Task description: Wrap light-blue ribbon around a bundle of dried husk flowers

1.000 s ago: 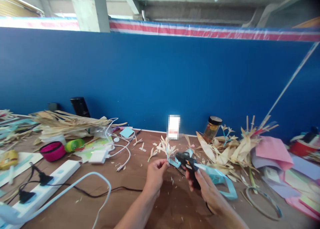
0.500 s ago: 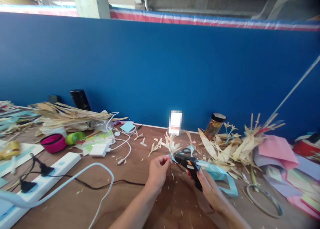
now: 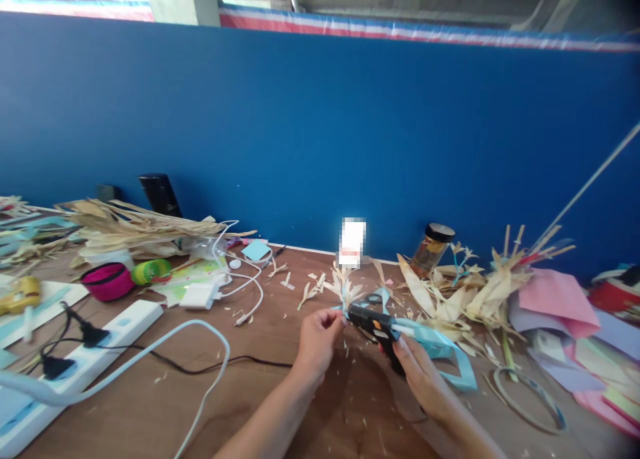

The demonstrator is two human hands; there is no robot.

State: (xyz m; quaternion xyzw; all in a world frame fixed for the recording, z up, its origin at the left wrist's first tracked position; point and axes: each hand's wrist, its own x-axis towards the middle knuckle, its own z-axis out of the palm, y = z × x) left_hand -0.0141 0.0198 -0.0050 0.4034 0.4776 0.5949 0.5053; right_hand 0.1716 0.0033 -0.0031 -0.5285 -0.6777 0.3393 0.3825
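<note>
My left hand (image 3: pixel 320 335) pinches the blue-wrapped stem of a dried-husk flower (image 3: pixel 345 285), whose pale petals spread above the fingers. My right hand (image 3: pixel 417 369) is wrapped round the handle of a black glue gun (image 3: pixel 373 322). A clear glue stick pokes out of the gun's back end. The gun's nozzle points left at the flower's stem, right by my left fingertips; whether it touches cannot be made out. Behind the gun lies a pair of dark-handled scissors (image 3: pixel 374 299). A loop of light blue ribbon (image 3: pixel 463 372) rests just beyond my right hand.
A white power strip (image 3: pixel 80 372) with black plugs and cables runs along the left. Dried husks (image 3: pixel 145 229) are heaped at the back left, more (image 3: pixel 450 305) at the right. A lidded jar (image 3: pixel 433 249), coloured paper (image 3: pixel 555 299) and a tape roll (image 3: pixel 530 399) stand or lie rightward.
Both hands stay almost in place, with the glue gun still at the flower's stem. The gun's handle has tilted very slightly, and the whole view has shifted a little.
</note>
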